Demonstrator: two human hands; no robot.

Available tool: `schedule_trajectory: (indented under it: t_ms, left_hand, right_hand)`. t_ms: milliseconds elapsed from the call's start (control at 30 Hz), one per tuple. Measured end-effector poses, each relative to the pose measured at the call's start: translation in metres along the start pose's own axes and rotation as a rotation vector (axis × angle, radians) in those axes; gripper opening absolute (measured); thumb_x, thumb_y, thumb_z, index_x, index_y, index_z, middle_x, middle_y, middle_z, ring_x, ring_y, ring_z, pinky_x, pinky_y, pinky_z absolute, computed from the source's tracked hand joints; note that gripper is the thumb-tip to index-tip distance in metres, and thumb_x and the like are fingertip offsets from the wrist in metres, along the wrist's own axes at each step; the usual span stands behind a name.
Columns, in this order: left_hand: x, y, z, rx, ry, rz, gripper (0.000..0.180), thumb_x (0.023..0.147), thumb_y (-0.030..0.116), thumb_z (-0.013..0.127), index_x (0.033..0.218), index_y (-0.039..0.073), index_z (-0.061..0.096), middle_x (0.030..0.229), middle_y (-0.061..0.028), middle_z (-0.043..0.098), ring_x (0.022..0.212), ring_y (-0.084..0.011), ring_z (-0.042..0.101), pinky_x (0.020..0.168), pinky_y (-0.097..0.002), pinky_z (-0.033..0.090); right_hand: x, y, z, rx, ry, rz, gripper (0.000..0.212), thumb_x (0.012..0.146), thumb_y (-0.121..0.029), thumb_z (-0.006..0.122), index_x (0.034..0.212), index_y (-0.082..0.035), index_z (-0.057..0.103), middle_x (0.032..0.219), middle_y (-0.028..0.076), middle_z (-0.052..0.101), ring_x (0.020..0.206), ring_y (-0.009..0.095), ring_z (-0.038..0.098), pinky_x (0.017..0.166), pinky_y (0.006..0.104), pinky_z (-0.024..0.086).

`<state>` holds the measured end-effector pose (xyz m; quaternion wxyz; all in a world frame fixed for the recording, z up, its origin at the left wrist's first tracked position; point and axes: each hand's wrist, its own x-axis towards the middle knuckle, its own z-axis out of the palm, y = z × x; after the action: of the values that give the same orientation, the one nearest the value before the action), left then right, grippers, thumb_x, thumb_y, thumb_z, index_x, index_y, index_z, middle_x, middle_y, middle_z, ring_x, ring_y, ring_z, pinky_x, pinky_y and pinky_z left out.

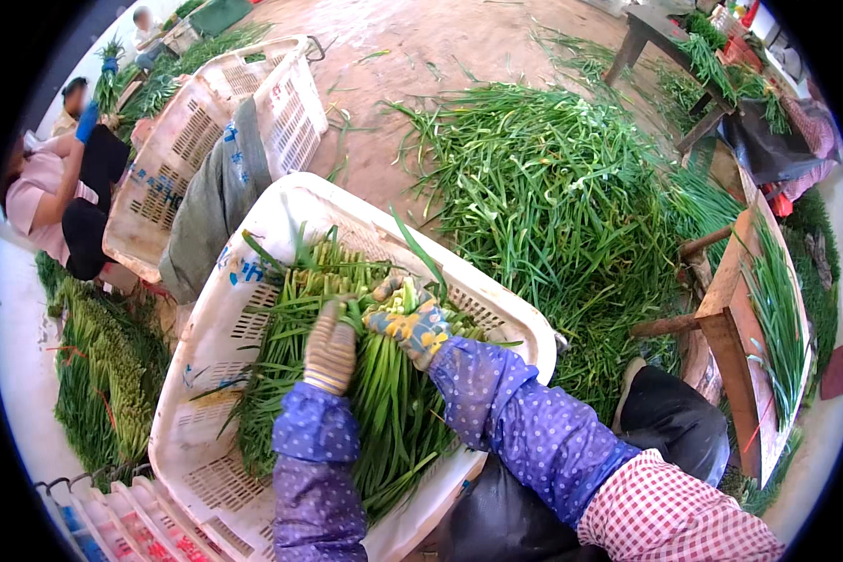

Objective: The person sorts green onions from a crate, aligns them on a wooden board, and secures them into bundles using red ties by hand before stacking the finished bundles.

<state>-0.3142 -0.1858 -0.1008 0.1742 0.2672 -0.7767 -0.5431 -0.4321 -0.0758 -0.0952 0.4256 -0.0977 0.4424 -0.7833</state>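
Note:
A white plastic basket stands before me, filled with bundles of long green leaves with pale cut ends, like garlic chives. My right hand, in a yellow and blue patterned glove, is closed round the pale stems of one bunch. The leaves of that bunch trail toward me over the basket. At its left side is my left hand, in a striped beige glove, with the fingers stretched out and slightly blurred. Purple dotted sleeves cover both forearms.
A large heap of loose green leaves covers the floor beyond the basket. On the right stands a wooden bench with leaves on it. Another white basket with a grey cloth is at the left, near a seated person. Tied bundles lie there too.

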Motion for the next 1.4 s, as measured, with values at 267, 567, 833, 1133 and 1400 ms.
schedule_trajectory:
  t_ms: [267, 567, 833, 1133, 1400]
  left_hand:
    - [0.022, -0.034, -0.033, 0.775, -0.427, 0.595, 0.034, 0.095, 0.005, 0.031, 0.127, 0.003, 0.044, 0.101, -0.005, 0.058, 0.098, -0.0107, 0.053, 0.095, -0.0238, 0.044]
    - [-0.027, 0.015, -0.049, 0.093, -0.003, -0.178, 0.023, 0.084, 0.011, 0.063, 0.104, 0.001, 0.058, 0.089, -0.007, 0.062, 0.079, -0.0159, 0.056, 0.075, -0.0273, 0.046]
    - [-0.056, -0.023, -0.198, 0.351, 0.862, -0.201, 0.028, 0.093, 0.023, 0.052, 0.113, 0.003, 0.049, 0.103, -0.0105, 0.058, 0.086, -0.0173, 0.057, 0.069, -0.0313, 0.051]
    - [-0.006, 0.033, 0.026, -0.41, 0.133, -0.184, 0.032, 0.095, 0.008, 0.043, 0.126, -0.001, 0.049, 0.113, -0.0118, 0.06, 0.101, -0.0143, 0.055, 0.09, -0.0252, 0.044]
    - [-0.005, 0.048, 0.016, 0.457, -0.084, 0.035, 0.032, 0.094, 0.015, 0.043, 0.12, -0.001, 0.052, 0.106, -0.0201, 0.062, 0.097, -0.0278, 0.06, 0.087, -0.0314, 0.046]
  right_hand:
    - [-0.005, -0.01, 0.013, -0.07, -0.201, -0.049, 0.044, 0.07, 0.003, 0.072, 0.108, -0.006, 0.054, 0.107, 0.006, 0.059, 0.094, 0.016, 0.058, 0.079, 0.0284, 0.051]
    - [0.009, 0.01, -0.008, -0.03, -0.042, 0.039, 0.049, 0.067, 0.014, 0.069, 0.104, -0.011, 0.048, 0.097, 0.005, 0.056, 0.101, 0.024, 0.058, 0.082, 0.0375, 0.054]
    - [0.005, 0.003, 0.001, 0.211, -0.109, 0.025, 0.027, 0.069, 0.007, 0.069, 0.091, -0.007, 0.059, 0.088, 0.003, 0.06, 0.078, 0.013, 0.057, 0.065, 0.0274, 0.051]
    - [0.0, -0.006, 0.003, -0.104, -0.078, -0.011, 0.028, 0.071, 0.0, 0.07, 0.094, -0.007, 0.056, 0.091, 0.003, 0.06, 0.08, 0.012, 0.056, 0.071, 0.026, 0.049]
    - [0.014, -0.006, -0.013, -1.068, -0.177, -0.276, 0.04, 0.078, -0.025, 0.072, 0.112, -0.008, 0.058, 0.098, 0.006, 0.063, 0.085, 0.014, 0.059, 0.073, 0.0276, 0.052]
